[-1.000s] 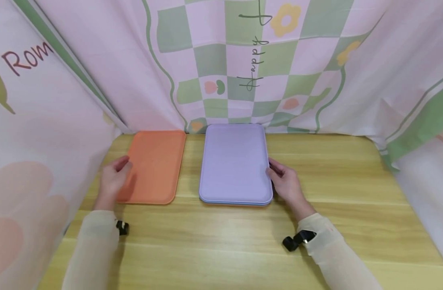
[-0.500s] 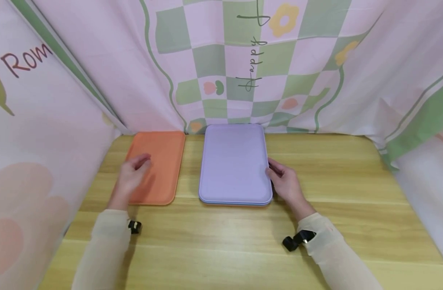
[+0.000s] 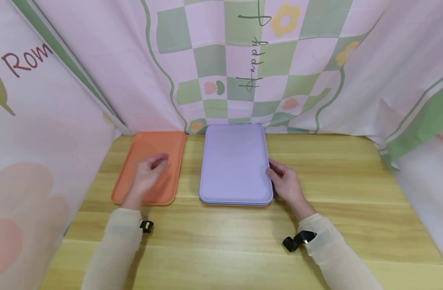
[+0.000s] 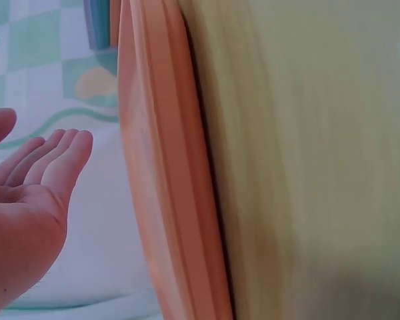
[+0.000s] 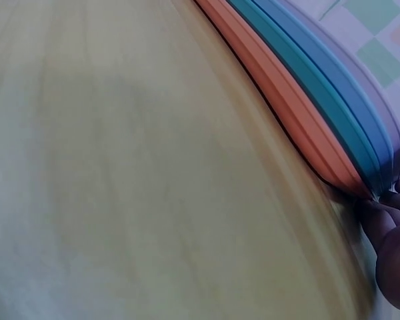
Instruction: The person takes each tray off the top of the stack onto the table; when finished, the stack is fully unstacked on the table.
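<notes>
My left hand (image 3: 148, 174) hovers over an orange tray (image 3: 123, 189) at the left of the table. Its fingers are loosely bent and hold nothing; in the left wrist view the hand (image 4: 37, 193) is apart from the tray's rim (image 4: 180, 167). To the right lies a stack of trays, with a lilac tray (image 3: 236, 161) on top. Below it, in the right wrist view, are a blue tray (image 5: 333, 67), a teal tray (image 5: 303, 73) and an orange tray (image 5: 287, 100). My right hand (image 3: 287, 184) holds the stack's right edge with thumb and fingers.
The trays lie on a wooden table (image 3: 221, 249), near its back edge. A patterned curtain (image 3: 239, 60) hangs directly behind them, and more printed cloth (image 3: 51, 141) closes off the left side. A black wrist strap (image 3: 301, 240) shows at the right sleeve.
My left hand has moved right, from the left edge of the orange tray to over its middle. My right hand and the stack have stayed in place.
</notes>
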The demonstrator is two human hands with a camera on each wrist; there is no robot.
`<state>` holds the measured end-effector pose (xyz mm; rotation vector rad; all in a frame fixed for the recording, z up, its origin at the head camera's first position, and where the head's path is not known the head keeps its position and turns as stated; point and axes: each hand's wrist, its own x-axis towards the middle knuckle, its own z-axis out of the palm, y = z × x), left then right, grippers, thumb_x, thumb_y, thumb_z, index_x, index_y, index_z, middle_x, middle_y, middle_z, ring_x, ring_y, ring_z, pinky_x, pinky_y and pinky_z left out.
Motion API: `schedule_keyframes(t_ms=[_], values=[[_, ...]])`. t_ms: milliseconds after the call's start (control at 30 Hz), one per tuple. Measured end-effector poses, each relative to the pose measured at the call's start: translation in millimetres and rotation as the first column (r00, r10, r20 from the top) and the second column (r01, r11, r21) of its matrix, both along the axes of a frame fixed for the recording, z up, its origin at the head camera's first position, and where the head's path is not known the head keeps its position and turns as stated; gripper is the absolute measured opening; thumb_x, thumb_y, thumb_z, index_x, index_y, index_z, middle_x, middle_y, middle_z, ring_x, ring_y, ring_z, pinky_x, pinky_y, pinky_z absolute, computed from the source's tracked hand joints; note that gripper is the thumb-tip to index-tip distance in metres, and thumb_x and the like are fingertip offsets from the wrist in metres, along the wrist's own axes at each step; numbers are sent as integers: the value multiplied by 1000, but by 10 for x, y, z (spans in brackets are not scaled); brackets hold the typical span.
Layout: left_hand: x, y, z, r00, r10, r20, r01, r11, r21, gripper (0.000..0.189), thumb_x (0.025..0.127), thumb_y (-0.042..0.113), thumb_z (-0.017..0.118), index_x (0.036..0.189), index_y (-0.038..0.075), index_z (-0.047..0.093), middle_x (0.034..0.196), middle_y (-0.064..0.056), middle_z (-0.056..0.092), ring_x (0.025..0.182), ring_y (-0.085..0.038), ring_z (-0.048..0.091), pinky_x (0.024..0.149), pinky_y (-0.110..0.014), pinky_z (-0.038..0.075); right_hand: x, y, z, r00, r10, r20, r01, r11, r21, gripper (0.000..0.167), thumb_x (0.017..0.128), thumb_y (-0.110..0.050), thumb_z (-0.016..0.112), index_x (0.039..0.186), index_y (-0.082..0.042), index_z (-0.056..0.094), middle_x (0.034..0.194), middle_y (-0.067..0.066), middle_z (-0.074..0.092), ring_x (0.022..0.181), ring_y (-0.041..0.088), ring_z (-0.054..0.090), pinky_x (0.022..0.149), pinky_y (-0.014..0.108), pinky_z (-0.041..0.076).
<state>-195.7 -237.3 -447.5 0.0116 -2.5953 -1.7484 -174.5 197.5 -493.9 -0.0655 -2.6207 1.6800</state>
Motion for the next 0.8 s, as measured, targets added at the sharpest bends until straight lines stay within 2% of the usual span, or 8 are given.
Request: schedule_keyframes(t_ms=[67, 133, 400, 533, 633, 800], values=[[2, 56, -11, 1000, -12, 2, 12, 1000, 5, 40, 110, 8, 60, 147, -9, 61, 149, -30, 63, 138, -33, 63, 92, -2, 50, -3, 4, -1, 1000, 4, 0, -4, 1000, 1, 47, 111, -18, 60, 155, -3, 57, 150, 24, 62, 136, 38, 64, 92, 2, 50], [-1, 111, -28, 1000, -22, 7, 22, 1000, 18, 40, 110, 8, 60, 146, -9, 62, 148, -29, 64, 140, -39, 61, 92, -3, 50, -6, 11, -3, 1000, 6, 4, -6, 1000, -1, 47, 111, -19, 60, 155, -3, 57, 151, 25, 62, 137, 38, 64, 91, 1, 49], [-38, 345, -70, 997, -79, 14, 79, 997, 16, 41, 109, 8, 62, 145, -10, 62, 145, -30, 66, 138, -40, 64, 97, -10, 53, -1, 31, -2, 1000, 9, 5, -9, 1000, -11, 47, 111, -18, 59, 156, -3, 56, 151, 25, 62, 137, 37, 64, 89, -1, 48], [-41, 435, -62, 994, -100, 30, 100, 995, 25, 41, 109, 9, 62, 146, -9, 62, 147, -28, 65, 139, -38, 63, 109, -26, 57, -3, 29, 4, 1000, 8, 0, -8, 1000, -16, 47, 111, -17, 59, 156, -2, 56, 151, 25, 61, 137, 37, 64, 90, -1, 48], [-40, 483, -59, 993, -109, 54, 108, 994, 33, 43, 109, 12, 63, 148, -6, 61, 150, -25, 64, 142, -36, 62, 117, -40, 54, -5, 28, 3, 1000, 7, 0, -7, 1000, -16, 47, 111, -16, 59, 156, -2, 56, 151, 25, 62, 136, 37, 64, 89, -1, 48], [-39, 551, -71, 987, -139, 85, 136, 990, 37, 44, 109, 12, 63, 149, -5, 60, 152, -24, 63, 142, -37, 62, 120, -49, 51, -7, 25, 11, 1000, 10, 9, -10, 1000, -11, 47, 111, -18, 59, 156, -3, 57, 151, 25, 62, 136, 37, 64, 89, -1, 48]])
